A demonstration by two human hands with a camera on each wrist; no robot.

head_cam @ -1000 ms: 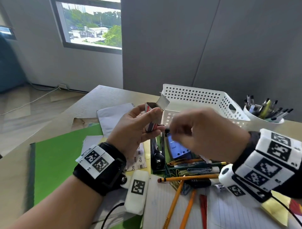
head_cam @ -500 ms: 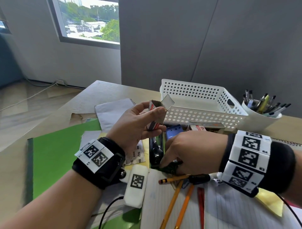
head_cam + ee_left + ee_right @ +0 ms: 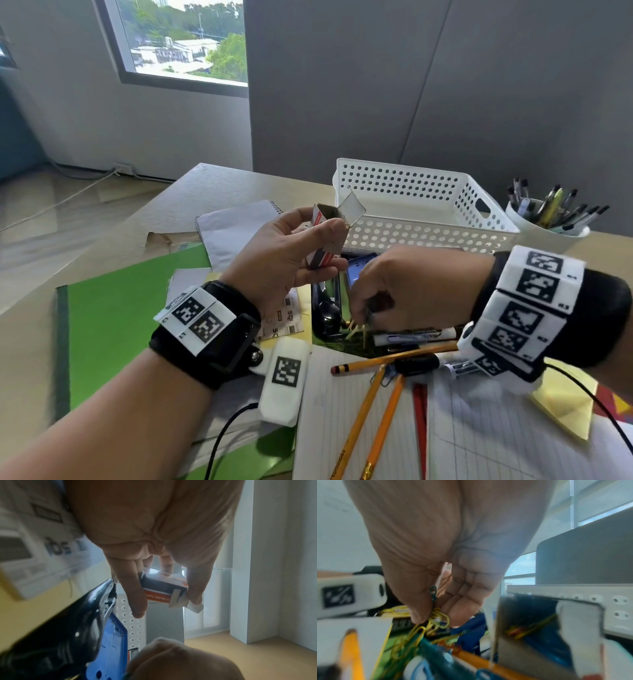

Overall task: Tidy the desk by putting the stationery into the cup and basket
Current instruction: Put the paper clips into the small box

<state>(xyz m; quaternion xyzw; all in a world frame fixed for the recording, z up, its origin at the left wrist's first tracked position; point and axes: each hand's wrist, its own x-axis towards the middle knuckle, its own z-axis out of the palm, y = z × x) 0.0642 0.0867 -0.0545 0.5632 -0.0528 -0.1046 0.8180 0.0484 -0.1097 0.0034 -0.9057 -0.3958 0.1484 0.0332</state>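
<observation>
Head view: left hand (image 3: 284,253) grips open box (image 3: 327,236); right hand (image 3: 407,291) pinches paper clips (image 3: 436,616) below.

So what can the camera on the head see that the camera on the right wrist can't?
Only the head view shows the white cup of pens, the green folder, the orange pencils on lined paper and the window.

Only the right wrist view shows the right hand's fingertips pinching yellow paper clips, and coloured clips inside the open box.

Both show the right hand, the small open cardboard clip box held by the left hand, and the white perforated plastic basket.
</observation>
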